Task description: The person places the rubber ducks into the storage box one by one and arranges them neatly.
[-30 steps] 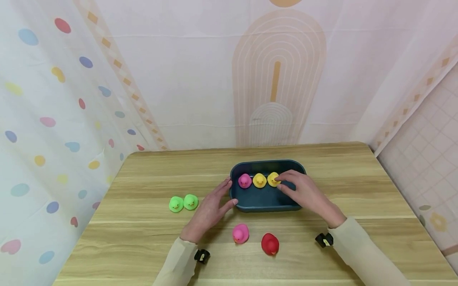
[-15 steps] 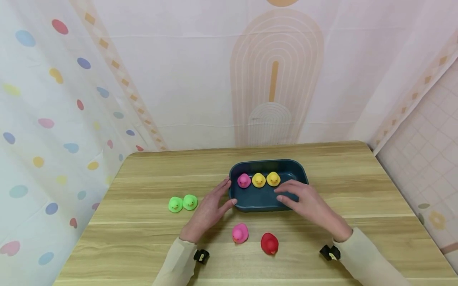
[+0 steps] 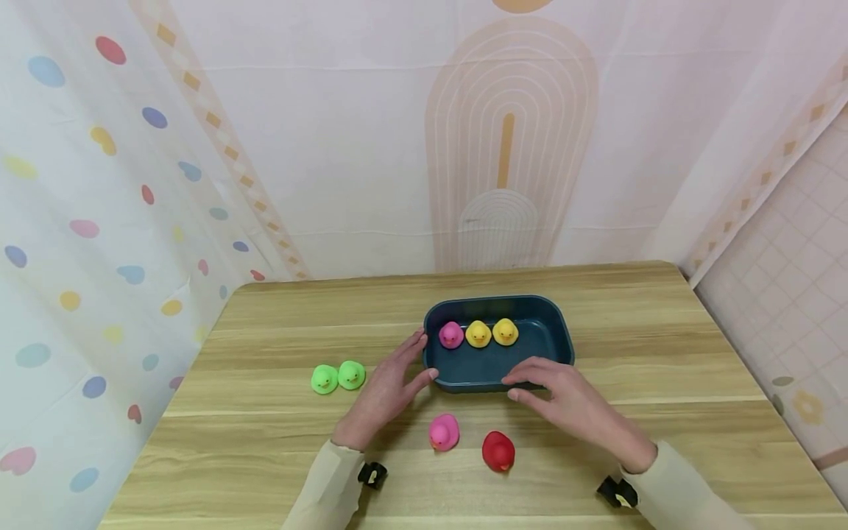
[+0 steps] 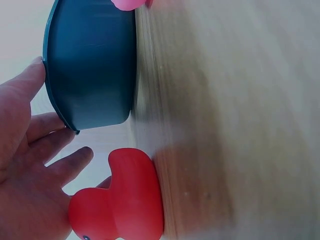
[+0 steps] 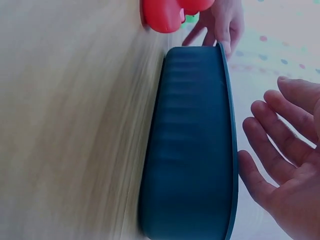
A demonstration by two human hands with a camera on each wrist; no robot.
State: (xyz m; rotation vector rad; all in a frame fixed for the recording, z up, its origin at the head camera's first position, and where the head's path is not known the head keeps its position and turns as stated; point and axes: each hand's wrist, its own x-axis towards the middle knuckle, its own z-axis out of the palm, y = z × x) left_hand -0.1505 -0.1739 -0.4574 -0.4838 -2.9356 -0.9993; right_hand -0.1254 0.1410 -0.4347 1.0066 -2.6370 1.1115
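My left hand (image 3: 384, 397) rests at the left end of a dark blue tray (image 3: 473, 368), its thumb and fingertips touching the rim. In the left wrist view those fingers look fairly straight. My right hand (image 3: 570, 397) hovers over the tray's near right rim, its fingers loosely bent around nothing; the right wrist view shows a bare palm (image 5: 295, 175). Inside, a magenta rubber duck (image 3: 451, 336) and two yellow rubber ducks (image 3: 478, 335) form a row along the back. Between my forearms on the table lie a pink rubber duck (image 3: 444, 433) and a red rubber duck (image 3: 498, 452).
Two green rubber ducks (image 3: 338, 377) sit side by side, left of my left hand. Everything stands on a wood-grain table (image 3: 278, 442). A patterned curtain (image 3: 371, 147) hangs behind its far edge. Each wrist carries a small black camera (image 3: 373, 475).
My right hand has drawn back from the right-hand yellow duck, out over the near rim. That duck stays in the row. My left hand keeps its place at the tray.
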